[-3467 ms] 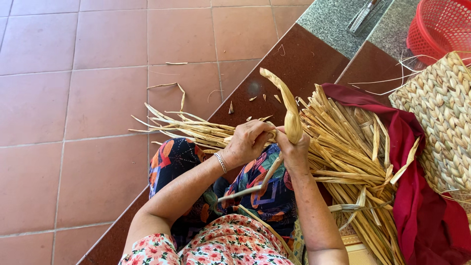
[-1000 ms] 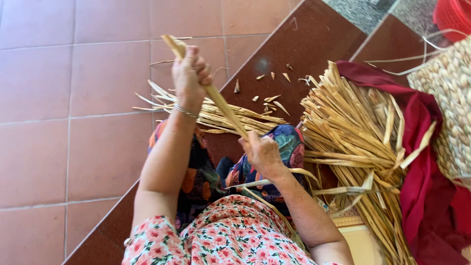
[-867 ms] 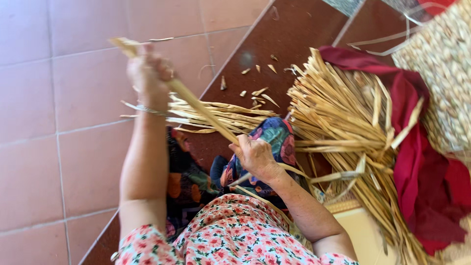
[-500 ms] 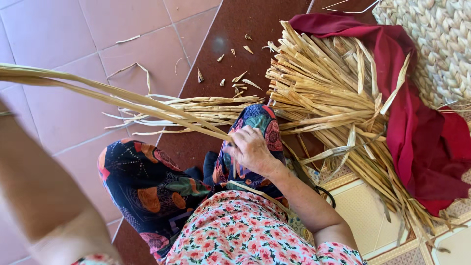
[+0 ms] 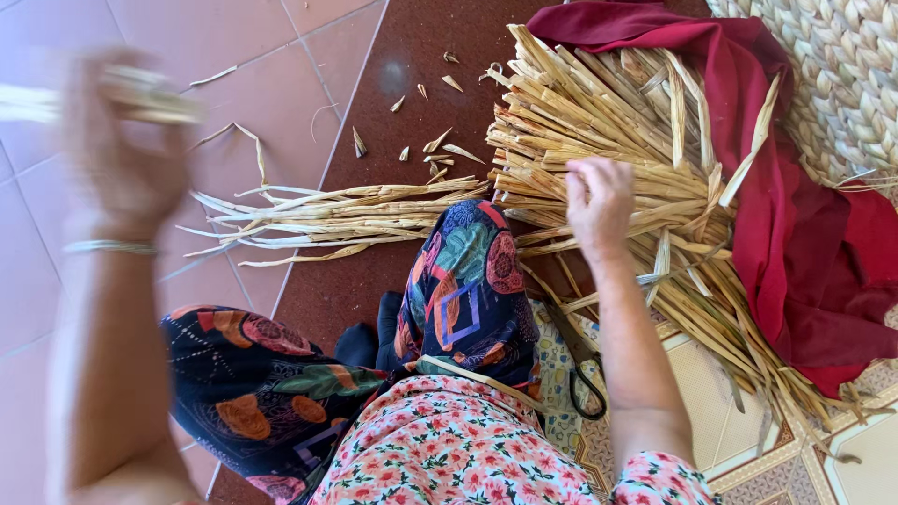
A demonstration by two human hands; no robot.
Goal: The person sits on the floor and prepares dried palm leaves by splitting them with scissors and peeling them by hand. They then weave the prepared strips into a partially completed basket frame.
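On the tiled floor (image 5: 140, 28), seated person, patterned trousers (image 5: 458, 281). Left hand (image 5: 126, 159) raised at far left, motion-blurred, closed around a pale straw strand (image 5: 56, 93) that runs off the frame's left edge. Right hand (image 5: 599, 201) rests on the big straw bundle (image 5: 617, 122), fingers curled into the stalks; cannot tell if it grips one. Bundle lies on red cloth (image 5: 804, 243), beside a woven mat (image 5: 842, 75). Smaller straw pile (image 5: 346, 210) on the floor by the knee. Scissors (image 5: 580, 365) under the right forearm.
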